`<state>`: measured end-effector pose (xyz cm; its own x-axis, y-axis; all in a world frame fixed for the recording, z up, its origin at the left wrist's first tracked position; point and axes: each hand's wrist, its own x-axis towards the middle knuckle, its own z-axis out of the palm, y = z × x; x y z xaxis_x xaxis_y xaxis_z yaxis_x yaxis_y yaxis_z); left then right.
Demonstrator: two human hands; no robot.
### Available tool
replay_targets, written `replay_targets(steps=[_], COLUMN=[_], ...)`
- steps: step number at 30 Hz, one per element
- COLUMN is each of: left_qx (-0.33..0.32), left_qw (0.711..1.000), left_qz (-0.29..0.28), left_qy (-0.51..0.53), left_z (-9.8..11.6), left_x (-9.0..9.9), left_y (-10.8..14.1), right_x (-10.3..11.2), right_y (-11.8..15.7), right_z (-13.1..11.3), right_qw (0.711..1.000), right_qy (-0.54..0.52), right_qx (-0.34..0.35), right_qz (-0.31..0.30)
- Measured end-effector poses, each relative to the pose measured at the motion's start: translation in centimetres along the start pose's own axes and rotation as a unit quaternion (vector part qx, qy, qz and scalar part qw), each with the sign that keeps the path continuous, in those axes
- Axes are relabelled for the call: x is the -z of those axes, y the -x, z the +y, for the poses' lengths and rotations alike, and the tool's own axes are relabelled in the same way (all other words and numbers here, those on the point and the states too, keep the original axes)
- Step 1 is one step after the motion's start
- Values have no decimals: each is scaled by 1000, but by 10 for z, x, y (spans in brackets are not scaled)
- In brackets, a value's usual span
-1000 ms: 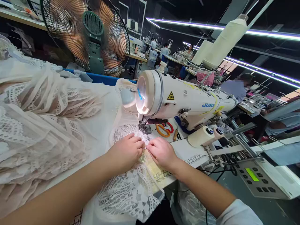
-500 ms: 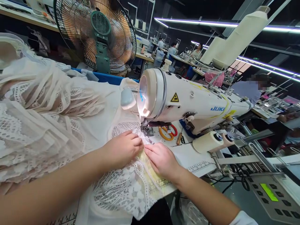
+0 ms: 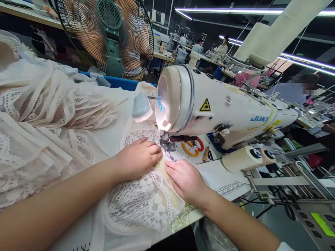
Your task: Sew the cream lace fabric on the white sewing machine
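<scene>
Fingers (image 3: 155,150) of the left hand (image 3: 136,158) lie together, slightly bent, on white lace fabric (image 3: 141,205), just before the needle end of the sewing machine (image 3: 222,104). Right hand (image 3: 187,179): fingers together, tips at the fabric's edge, near the machine's presser foot (image 3: 166,143); undersides hidden, so cannot tell for either hand whether cloth is pinched. Lace runs from the near side of the machine up to the foot, partly under both hands.

Desk (image 3: 214,170) carries ruler markings (image 3: 230,188) on the machine's near side. Heaped lace garments (image 3: 49,115) lie to the machine's left. Beneath its arm: orange and red looped handles (image 3: 190,149) and a wooden-handled tool (image 3: 206,154). Two thread cones (image 3: 240,158) lie to its right, nearer the camera; control panel (image 3: 311,219) with lit green display, farther right.

Fan (image 3: 110,35) stands beyond the machine, to the left. One person in a pale top (image 3: 285,92) is behind the machine's far end; other people (image 3: 198,47) sit well beyond it, under strip lights (image 3: 235,11).
</scene>
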<state>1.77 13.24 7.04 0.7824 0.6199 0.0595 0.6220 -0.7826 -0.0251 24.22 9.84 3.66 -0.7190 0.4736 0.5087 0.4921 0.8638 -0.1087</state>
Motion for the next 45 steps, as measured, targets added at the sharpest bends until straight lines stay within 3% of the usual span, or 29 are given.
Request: replay_targets(steps=[8, 19, 23, 26, 28, 31, 35, 37, 40, 43, 45], left_qx=[37, 106, 130, 146, 149, 145, 120, 111, 112, 121, 134], left_qw=[999, 994, 989, 986, 985, 980, 975, 980, 991, 993, 991], left_qz=[-34, 2, 57, 67, 71, 125, 176, 152, 68, 12, 19], left_qy=[1, -6, -30, -37, -40, -55, -62, -59, -33, 0, 15], left_z=[-12, -21, -23, -23, -23, -25, -22, -10, 15, 34, 39], left_x=[5, -5, -2, -3, -4, -6, 8, 19, 29, 25, 17], left_y=[-6, -2, 0, 3, 6, 11, 15, 17, 19, 22, 23], right_x=[-1, -2, -2, -4, -8, -16, -17, -10, 4, 17, 22], right_y=[1, -3, -5, -6, -7, -10, -17, -17, -16, -17, -19], right_z=[0, -2, -2, -4, -4, 0, 4, 0, -11, -25, -34], right_qw=[1000, 999, 999, 998, 997, 992, 983, 980, 978, 983, 986], right_qy=[-8, -35, -42, -36, -31, -18, 0, -6, -25, -47, -61], right_qx=[-9, -22, -25, -23, -17, 8, 40, 54, 47, 32, 42], right_qz=[1, 12, 18, 40, 68, 126, 179, 193, 202, 175, 147])
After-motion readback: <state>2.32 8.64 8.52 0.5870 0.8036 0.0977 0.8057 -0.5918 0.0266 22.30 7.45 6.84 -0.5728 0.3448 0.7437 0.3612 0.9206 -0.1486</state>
